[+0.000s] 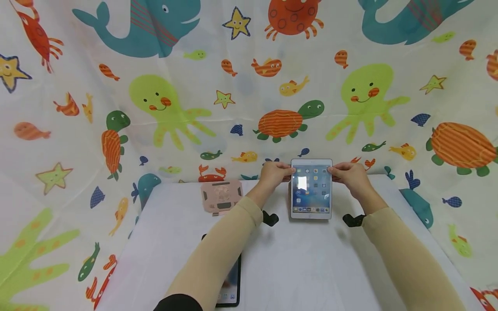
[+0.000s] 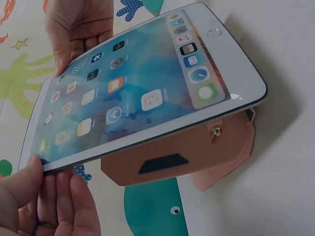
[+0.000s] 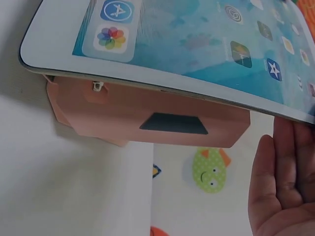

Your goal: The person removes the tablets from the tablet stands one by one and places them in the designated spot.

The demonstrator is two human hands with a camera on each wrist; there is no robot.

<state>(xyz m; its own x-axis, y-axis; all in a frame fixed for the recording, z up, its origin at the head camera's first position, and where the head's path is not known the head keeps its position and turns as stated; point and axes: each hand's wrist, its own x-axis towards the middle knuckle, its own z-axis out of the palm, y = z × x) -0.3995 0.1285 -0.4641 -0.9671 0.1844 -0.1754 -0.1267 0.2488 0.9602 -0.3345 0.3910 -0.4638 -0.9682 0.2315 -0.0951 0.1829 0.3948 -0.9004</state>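
Note:
A white tablet (image 1: pixel 311 185) with its screen lit stands tilted back on the white table. My left hand (image 1: pixel 274 176) pinches its upper left edge, thumb on the front and fingers behind. At the upper right edge, my right hand (image 1: pixel 353 177) pinches it the same way. Behind the tablet is a pink tablet stand (image 2: pixel 172 152) with dark pads and a small metal screw, also seen in the right wrist view as the pink stand (image 3: pixel 147 115). The tablet's lower end is close to the stand; whether it rests in the holder, I cannot tell.
A second pink stand (image 1: pixel 222 196) lies to the left. Beneath my left forearm, a black-edged tablet (image 1: pixel 232 285) is partly hidden. A sea-animal printed cloth (image 1: pixel 241 95) hangs behind the white table (image 1: pixel 295 268).

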